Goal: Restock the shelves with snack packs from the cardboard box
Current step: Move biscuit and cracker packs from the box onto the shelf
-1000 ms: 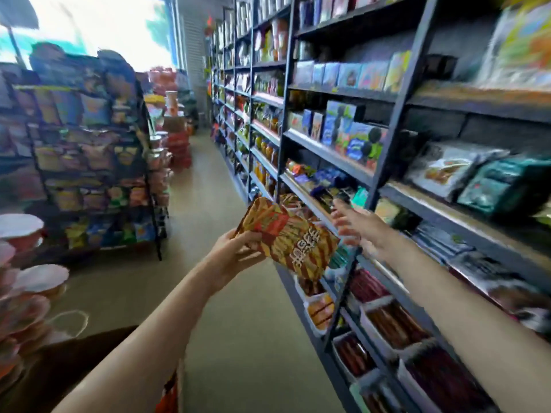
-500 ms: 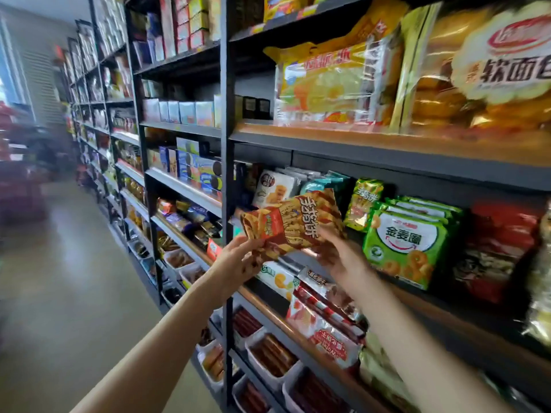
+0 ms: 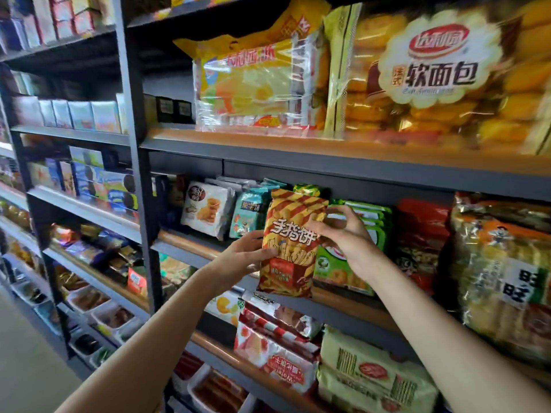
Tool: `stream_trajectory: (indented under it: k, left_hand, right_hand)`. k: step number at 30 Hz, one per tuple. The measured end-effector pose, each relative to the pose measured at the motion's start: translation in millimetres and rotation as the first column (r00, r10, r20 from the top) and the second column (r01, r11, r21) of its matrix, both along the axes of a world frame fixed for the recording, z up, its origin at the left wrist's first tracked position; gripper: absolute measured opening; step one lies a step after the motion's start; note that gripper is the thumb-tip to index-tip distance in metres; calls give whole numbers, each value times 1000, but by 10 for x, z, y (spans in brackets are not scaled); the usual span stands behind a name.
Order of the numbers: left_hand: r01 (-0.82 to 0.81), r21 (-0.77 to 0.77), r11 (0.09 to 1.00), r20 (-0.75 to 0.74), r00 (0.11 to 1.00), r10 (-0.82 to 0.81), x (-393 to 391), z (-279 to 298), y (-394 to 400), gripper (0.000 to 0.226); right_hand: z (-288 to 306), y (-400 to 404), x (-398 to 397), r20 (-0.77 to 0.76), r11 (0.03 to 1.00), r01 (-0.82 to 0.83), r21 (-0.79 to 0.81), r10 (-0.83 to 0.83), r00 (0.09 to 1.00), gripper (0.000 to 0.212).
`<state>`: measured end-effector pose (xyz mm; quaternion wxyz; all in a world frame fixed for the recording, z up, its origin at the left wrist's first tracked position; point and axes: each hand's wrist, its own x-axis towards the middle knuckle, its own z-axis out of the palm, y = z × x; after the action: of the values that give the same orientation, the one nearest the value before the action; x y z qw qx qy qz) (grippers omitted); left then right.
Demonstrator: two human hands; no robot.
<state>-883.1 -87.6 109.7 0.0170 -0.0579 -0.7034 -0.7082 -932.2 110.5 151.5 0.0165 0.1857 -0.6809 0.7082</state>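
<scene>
A red and yellow striped snack pack [image 3: 290,242] stands upright at the front edge of the middle shelf [image 3: 351,299], between a teal pack [image 3: 247,216] and green packs [image 3: 354,260]. My left hand [image 3: 247,257] grips its lower left side. My right hand [image 3: 343,234] pinches its right edge near the top. The cardboard box is out of view.
Large bread bags [image 3: 432,73] fill the shelf above. Red and pale green packs [image 3: 372,374] sit on the shelf below. A dark upright post [image 3: 140,174] divides this bay from boxed goods on the left. Aisle floor [image 3: 24,353] lies at lower left.
The view swung from the aisle to face the shelf close up. The pack turned from tilted to upright and moved onto the middle shelf's front, with both hands holding it.
</scene>
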Motion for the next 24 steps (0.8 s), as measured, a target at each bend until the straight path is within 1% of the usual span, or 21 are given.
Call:
stream_trajectory:
  k: [2, 3, 5, 6, 7, 8, 9, 10, 11, 12, 14, 15, 16, 18, 19, 21, 23, 24]
  left_hand:
    - [15, -11, 1000, 8, 1000, -15, -76, 9, -203, 27]
    - [28, -13, 1000, 21, 999, -28, -110, -5, -340, 33]
    - [61, -5, 998, 72, 996, -60, -181, -50, -611, 60]
    - [71, 28, 997, 123, 990, -74, -228, -92, -752, 70]
    - [66, 65, 996, 172, 982, -76, -261, -133, -870, 69]
    - [44, 98, 994, 207, 976, -63, -301, -160, -975, 60]
    - [22, 112, 993, 231, 972, -47, -354, -180, -1067, 52]
    - [8, 126, 992, 238, 971, -38, -424, -185, -1148, 49]
    - [19, 132, 991, 223, 974, -48, -495, -178, -1216, 51]
    - [39, 141, 989, 197, 978, -66, -576, -157, -1267, 56]
    - [94, 165, 982, 144, 983, -118, -746, -98, -1312, 61]
    - [98, 177, 979, 126, 984, -122, -837, -66, -1303, 58]
    - [119, 189, 975, 97, 986, -139, -924, -32, -1267, 50]
    - [111, 139, 984, 32, 993, -116, -1132, 37, -1126, 25]
    - [96, 90, 991, 11, 995, -97, -1219, 69, -1037, 18]
    - [51, -62, 997, -44, 998, -53, -1452, 56, -852, 22]
    - [-8, -270, 963, -117, 993, -25, -1609, 0, -670, 29]
    - [-48, -342, 939, -143, 990, -1, -1678, -40, -600, 32]
  right_hand:
    - [14, -163, -56, 1, 999, 3, 37, -3, 1000, 49]
    - [13, -267, -72, 0, 998, -2, 70, 2, 1000, 49]
    - [-12, -516, -108, -19, 980, 12, 196, -9, 1000, 50]
    - [-35, -667, -133, -16, 967, 24, 254, -21, 1000, 51]
    - [-66, -820, -170, 6, 958, 35, 286, -38, 999, 55]
    - [-101, -971, -214, 41, 955, 43, 293, -58, 998, 62]
    - [-136, -1104, -258, 79, 958, 52, 280, -77, 994, 74]
    - [-171, -1219, -310, 115, 957, 53, 284, -89, 989, 87]
    - [-196, -1307, -343, 141, 945, 40, 325, -90, 986, 94]
    - [-209, -1371, -366, 157, 923, 21, 385, -88, 984, 93]
    - [-228, -1437, -424, 161, 883, 18, 469, -106, 981, 73]
    - [-225, -1440, -467, 155, 882, 47, 469, -134, 979, 62]
    - [-217, -1425, -525, 151, 888, 90, 451, -176, 973, 55]
    - [-196, -1364, -677, 119, 887, 214, 409, -285, 951, 51]
    - [-190, -1330, -763, 97, 873, 276, 403, -341, 935, 52]
    - [-201, -1283, -962, 46, 816, 386, 431, -447, 893, 59]
    - [-189, -1284, -1128, -13, 735, 463, 495, -526, 850, 62]
    - [-183, -1299, -1205, -41, 699, 489, 522, -551, 833, 61]
